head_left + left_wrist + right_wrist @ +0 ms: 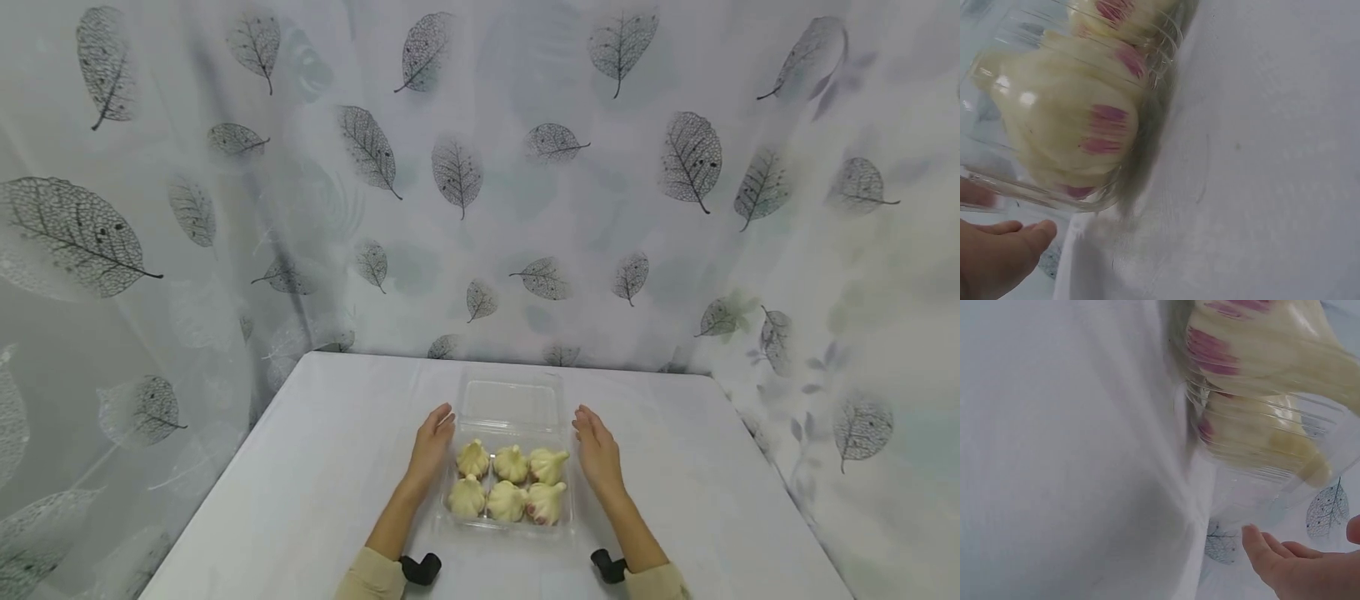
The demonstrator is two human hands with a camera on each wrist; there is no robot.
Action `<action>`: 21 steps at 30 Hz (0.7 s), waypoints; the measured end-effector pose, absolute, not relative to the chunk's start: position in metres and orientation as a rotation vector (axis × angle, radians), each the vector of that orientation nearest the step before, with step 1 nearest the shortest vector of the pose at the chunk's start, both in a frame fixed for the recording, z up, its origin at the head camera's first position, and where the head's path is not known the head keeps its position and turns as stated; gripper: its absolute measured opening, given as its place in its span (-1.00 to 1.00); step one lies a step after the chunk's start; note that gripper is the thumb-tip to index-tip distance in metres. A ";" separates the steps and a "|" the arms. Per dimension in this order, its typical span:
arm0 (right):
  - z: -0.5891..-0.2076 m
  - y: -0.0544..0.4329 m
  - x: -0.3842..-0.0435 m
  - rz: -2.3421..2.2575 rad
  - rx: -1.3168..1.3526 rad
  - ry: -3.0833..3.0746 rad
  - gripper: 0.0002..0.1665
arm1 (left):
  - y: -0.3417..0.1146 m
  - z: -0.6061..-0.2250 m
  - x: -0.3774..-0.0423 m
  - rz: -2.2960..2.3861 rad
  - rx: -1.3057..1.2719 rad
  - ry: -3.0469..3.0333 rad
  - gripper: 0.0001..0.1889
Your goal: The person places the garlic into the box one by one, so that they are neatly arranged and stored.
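Observation:
A clear plastic clamshell box (pixel 510 528) lies on the white table with its lid (pixel 512 403) folded back, away from me. Several garlic bulbs (pixel 507 502), pale with purple streaks, sit in it in two rows. My left hand (pixel 432 443) is beside the box's left side, fingers extended forward near the hinge. On the opposite side, my right hand (pixel 598 450) stands in the same way, fingers straight. Both wrist views show a garlic bulb (pixel 1066 112) through the ribbed clear wall, with fingertips of the right hand (pixel 1304 565) just beyond the box's far end.
The white table (pixel 322 467) extends to both sides of the box. A leaf-printed curtain (pixel 495 233) hangs behind it and along both sides. Black wrist mounts (pixel 422 569) sit at the sleeve cuffs.

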State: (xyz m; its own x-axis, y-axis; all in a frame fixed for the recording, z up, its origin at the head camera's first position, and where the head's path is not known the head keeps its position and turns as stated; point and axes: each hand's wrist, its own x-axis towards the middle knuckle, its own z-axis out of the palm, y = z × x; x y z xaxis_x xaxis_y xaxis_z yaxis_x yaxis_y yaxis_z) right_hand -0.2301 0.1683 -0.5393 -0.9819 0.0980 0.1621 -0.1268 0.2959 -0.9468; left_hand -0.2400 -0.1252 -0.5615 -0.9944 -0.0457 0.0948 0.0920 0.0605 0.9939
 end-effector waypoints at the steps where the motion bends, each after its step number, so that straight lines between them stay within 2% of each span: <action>1: -0.541 0.168 -0.232 1.838 0.020 -2.363 -0.30 | -0.124 -0.562 -0.241 -2.103 -0.041 -2.211 -0.46; 11: -0.560 0.171 -0.254 2.644 -0.115 -1.992 -0.33 | -0.119 -0.570 -0.253 -2.242 -0.014 -2.173 -0.40; 21: -0.571 0.175 -0.264 2.763 -0.079 -1.911 -0.26 | -0.116 -0.569 -0.257 -2.361 0.023 -2.078 -0.41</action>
State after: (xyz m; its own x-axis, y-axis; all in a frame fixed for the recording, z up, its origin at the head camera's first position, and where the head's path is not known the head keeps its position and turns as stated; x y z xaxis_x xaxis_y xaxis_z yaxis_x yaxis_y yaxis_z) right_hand -0.2641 0.1753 -0.5712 -0.9751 -0.1518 -0.1615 0.2046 -0.3370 -0.9190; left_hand -0.2573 -0.1161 -0.5690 -0.9999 -0.0068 -0.0133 -0.0123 -0.1270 0.9918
